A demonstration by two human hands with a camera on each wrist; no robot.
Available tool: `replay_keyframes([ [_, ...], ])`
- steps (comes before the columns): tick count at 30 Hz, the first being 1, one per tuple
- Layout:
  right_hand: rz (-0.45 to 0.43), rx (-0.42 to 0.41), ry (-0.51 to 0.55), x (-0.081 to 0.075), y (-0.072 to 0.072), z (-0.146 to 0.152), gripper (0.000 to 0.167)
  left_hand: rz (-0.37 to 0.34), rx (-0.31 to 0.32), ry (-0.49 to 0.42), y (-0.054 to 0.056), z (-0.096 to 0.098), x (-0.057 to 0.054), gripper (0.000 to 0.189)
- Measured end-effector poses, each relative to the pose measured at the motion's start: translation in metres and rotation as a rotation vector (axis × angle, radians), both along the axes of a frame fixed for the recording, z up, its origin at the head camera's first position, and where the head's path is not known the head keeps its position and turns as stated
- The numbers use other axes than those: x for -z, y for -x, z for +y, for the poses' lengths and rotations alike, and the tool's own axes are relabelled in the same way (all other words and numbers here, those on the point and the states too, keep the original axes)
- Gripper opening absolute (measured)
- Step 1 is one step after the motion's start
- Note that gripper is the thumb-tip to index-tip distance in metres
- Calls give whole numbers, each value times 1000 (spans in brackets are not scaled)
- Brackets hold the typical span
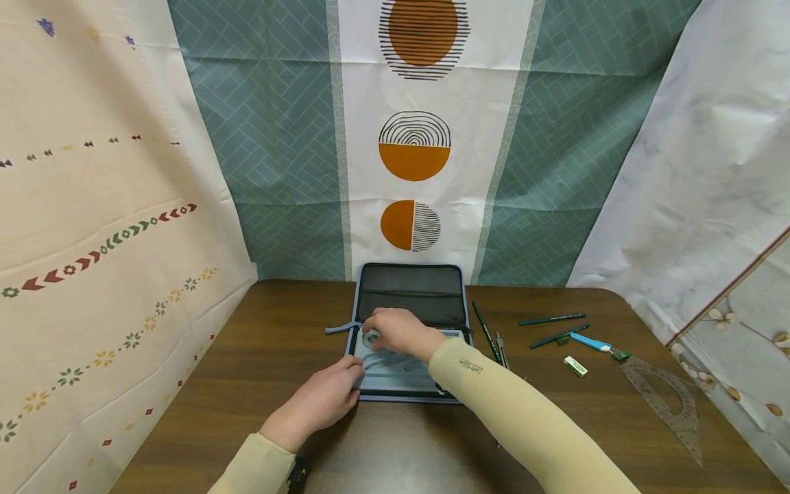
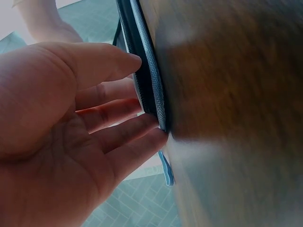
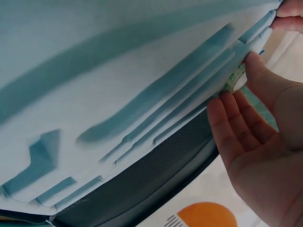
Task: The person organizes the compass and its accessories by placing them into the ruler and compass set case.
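Observation:
On the table lies an unzipped case [image 1: 410, 394], its dark mesh lid [image 1: 410, 295] raised at the back. A light blue moulded tray [image 1: 395, 381] with long grooves fills its base. My right hand [image 1: 401, 331] pinches a small round green-and-white thing [image 3: 235, 79] between thumb and fingers, over the tray's back left part. Its round face [image 1: 371, 337] shows from above; the fingers cover the rest. At the case's left edge, my left hand [image 1: 324, 398] touches the zipped rim [image 2: 154, 80] with thumb and fingertips, the fingers fairly straight.
Right of the case lie dark pencils [image 1: 552, 320], a metal compass [image 1: 502, 348], a blue-handled tool [image 1: 590, 342], an eraser [image 1: 575, 366] and a clear protractor [image 1: 666, 405]. A zip strap [image 1: 342, 328] sticks out left. Patterned cloth [image 1: 284, 137] hangs behind the table.

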State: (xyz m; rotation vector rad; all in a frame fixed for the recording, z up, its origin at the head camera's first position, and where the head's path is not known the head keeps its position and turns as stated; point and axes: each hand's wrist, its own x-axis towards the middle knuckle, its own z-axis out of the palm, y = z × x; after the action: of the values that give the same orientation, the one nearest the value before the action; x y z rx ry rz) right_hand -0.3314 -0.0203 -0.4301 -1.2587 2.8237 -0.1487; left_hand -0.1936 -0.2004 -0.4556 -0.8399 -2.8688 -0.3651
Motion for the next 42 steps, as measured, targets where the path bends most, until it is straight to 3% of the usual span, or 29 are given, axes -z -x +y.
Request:
replay_keyframes([
  [20, -1, -46, -9, 2, 5, 1, 39, 27, 4, -10, -1, 0, 3, 36],
  [42, 20, -48, -55, 1, 1, 0, 37, -5, 3, -15, -3, 0, -1, 35],
])
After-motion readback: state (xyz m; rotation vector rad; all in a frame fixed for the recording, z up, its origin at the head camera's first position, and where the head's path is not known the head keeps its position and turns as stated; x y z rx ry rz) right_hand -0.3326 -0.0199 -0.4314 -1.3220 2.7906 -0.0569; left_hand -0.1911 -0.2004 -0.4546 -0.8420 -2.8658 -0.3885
